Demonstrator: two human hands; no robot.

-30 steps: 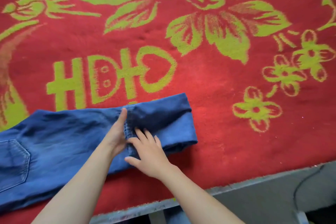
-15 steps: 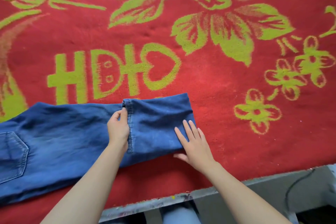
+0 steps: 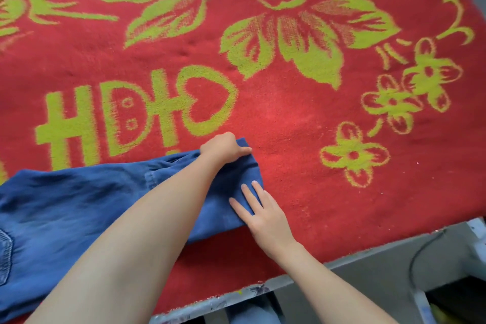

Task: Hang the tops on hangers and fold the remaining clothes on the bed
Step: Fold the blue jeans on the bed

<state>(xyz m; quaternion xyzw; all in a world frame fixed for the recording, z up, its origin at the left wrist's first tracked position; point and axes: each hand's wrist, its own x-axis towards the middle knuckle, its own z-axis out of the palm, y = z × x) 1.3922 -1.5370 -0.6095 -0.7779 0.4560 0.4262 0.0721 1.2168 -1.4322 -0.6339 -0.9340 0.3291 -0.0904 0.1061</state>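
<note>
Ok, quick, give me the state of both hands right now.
Left hand: closed, gripping the far corner of the folded blue jeans.
Right hand: open, fingers pressing flat on the jeans' folded end.

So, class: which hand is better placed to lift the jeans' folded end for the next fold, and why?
Probably left: the left hand grips the far corner of the folded jeans, while the right hand lies flat on their near edge.

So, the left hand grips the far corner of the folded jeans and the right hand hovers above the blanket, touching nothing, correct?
Not quite. The head view shows the right hand lying flat, fingers on the jeans. The left hand does grip the far corner.
</note>
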